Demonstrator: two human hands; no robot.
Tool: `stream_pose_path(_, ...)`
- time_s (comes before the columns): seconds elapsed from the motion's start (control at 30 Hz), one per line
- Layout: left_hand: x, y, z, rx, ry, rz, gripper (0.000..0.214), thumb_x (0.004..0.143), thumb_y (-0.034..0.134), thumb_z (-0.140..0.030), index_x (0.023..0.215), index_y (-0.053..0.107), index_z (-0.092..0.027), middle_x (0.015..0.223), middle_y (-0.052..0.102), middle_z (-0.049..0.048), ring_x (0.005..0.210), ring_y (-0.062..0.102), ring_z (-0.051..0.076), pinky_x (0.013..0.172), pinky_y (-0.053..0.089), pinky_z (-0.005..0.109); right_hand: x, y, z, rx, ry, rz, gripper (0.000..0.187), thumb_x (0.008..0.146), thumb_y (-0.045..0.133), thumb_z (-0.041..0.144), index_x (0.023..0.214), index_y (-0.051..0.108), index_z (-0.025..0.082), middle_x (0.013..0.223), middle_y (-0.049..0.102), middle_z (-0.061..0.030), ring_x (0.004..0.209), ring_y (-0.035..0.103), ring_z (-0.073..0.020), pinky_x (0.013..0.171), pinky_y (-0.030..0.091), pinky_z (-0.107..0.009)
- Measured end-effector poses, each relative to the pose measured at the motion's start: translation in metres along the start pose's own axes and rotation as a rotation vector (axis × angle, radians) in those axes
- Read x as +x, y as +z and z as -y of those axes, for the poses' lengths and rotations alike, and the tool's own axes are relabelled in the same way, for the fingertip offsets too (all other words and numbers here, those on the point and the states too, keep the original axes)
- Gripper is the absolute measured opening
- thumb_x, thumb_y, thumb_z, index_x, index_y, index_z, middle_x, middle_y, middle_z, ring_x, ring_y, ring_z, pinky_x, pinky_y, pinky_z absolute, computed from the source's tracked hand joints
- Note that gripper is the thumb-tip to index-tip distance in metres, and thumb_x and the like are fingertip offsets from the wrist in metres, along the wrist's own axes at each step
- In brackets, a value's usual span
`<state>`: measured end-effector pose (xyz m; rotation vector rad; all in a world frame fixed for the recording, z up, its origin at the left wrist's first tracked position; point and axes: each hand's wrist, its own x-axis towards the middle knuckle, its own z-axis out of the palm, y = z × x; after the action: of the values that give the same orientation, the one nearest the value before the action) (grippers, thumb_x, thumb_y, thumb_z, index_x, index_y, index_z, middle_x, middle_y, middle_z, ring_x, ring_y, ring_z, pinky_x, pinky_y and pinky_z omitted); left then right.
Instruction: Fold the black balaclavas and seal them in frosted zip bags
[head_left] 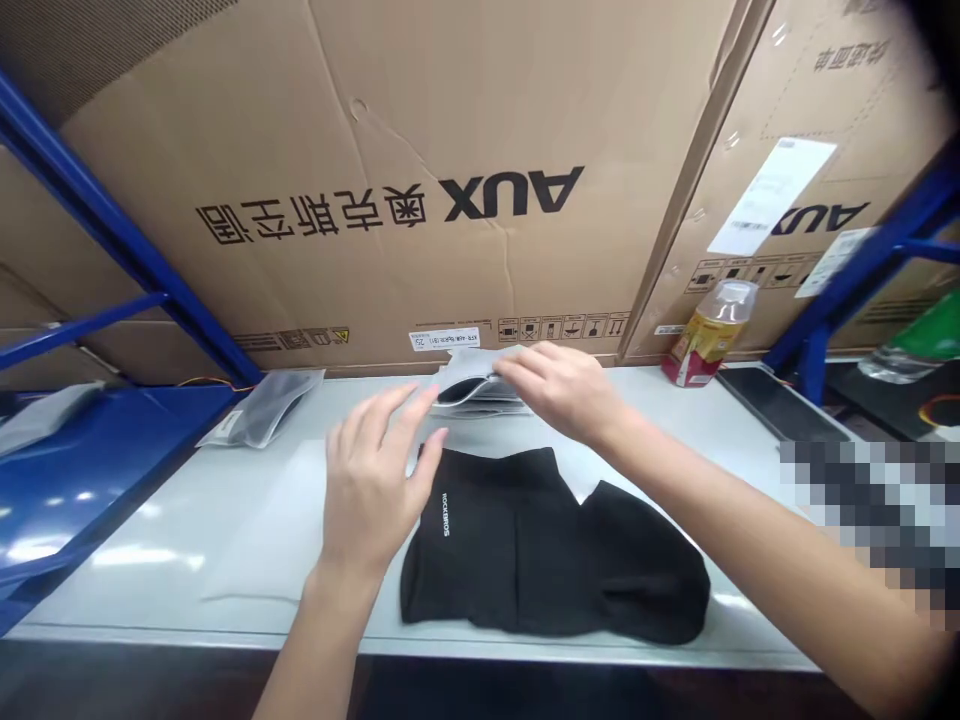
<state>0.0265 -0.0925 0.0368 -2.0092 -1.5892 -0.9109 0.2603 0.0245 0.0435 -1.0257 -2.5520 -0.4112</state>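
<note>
A black cloth garment [555, 560], shaped like a balaclava and printed "ROCKBROS" in white, lies flat near the table's front edge. Behind it, my right hand [562, 390] pinches the edge of a frosted plastic bag [469, 372] on top of a small stack; something dark shows inside these bags. My left hand [371, 480] hovers with fingers apart, close to the bag's left end and partly over the garment's left edge. Whether its fingertips touch the bag I cannot tell. Under and left of that hand rests a flat, whitish frosted bag [262, 540].
Large cardboard boxes [465, 120] form a wall behind the white table [150, 580]. Another frosted bag [274, 408] lies at the back left. A bottle with a red and yellow label [709, 340] stands at the back right. Blue metal posts [97, 210] flank the table.
</note>
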Motion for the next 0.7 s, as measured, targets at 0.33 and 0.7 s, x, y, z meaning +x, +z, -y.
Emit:
stream_pose_path(0.33,-0.04,-0.019,-0.035,-0.224,0.279,0.066,0.03,0.102,0.063,-0.012,0.129,0.069,-0.024,0.115,0.082,0.001,0.106,0.073,0.023,0.088,0.05,0.038,-0.104,-0.03,0.076,0.384,-0.058,-0.169,0.024,0.109,0.052,0.023,0.127,0.067,0.027,0.122,0.079,-0.0038,0.111,0.073,-0.0226,0.09,0.055,-0.04)
stream_pose_path(0.7,-0.049,-0.028,-0.029,-0.287,0.269,0.032,0.027,0.1,0.066,-0.012,0.123,0.073,-0.024,0.11,0.083,-0.0025,0.099,0.071,0.022,0.085,0.047,0.038,-0.099,-0.033,0.086,0.275,-0.143,-0.307,0.01,0.105,0.058,0.014,0.105,0.067,0.017,0.087,0.076,-0.0025,0.077,0.068,-0.0177,0.074,0.046,-0.036)
